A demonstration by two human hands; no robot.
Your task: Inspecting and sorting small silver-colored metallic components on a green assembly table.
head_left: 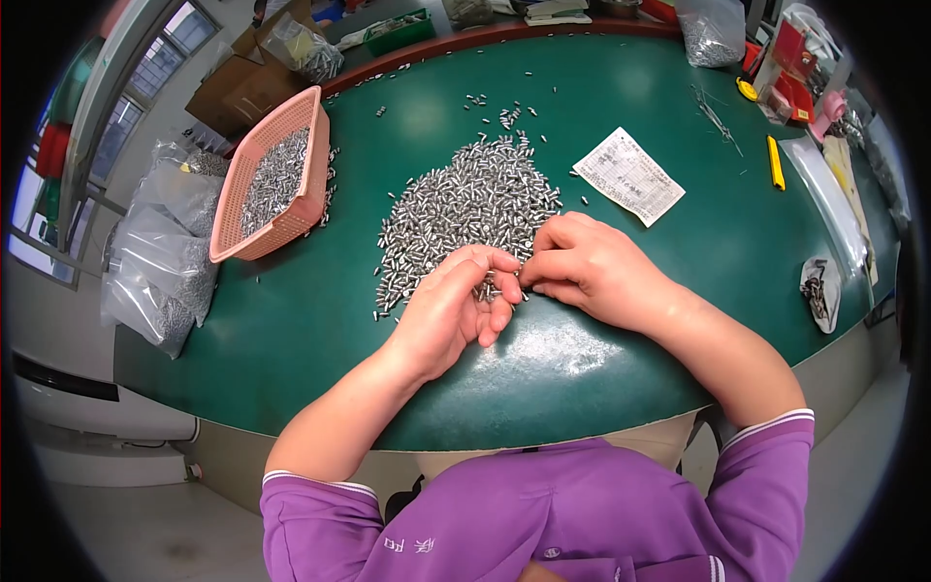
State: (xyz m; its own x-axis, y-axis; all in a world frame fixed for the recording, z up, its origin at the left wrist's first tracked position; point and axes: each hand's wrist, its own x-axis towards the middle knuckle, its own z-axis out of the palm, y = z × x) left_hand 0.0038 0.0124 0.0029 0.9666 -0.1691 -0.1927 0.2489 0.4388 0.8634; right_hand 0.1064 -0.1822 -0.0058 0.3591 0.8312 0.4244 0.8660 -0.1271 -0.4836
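Note:
A heap of small silver metal pins (pixel 465 199) is spread over the middle of the green table. My left hand (pixel 456 306) is cupped at the heap's near edge, palm turned inward, its fingers curled. A few metal pins show in the hollow between its thumb and fingers. Close beside it, my right hand (pixel 582 267) rests low at the heap's near right edge. Thumb and fingertips there are pinched together next to the left fingertips; whatever they hold is hidden.
To the left stands a pink plastic basket (pixel 315 184) with more pins, beside clear bags (pixel 160 252) of parts. A printed paper slip (pixel 630 175) lies right of the heap. Farther right are a yellow cutter (pixel 776 163), thin wires (pixel 716 118) and a small packet (pixel 821 291) of dark pieces.

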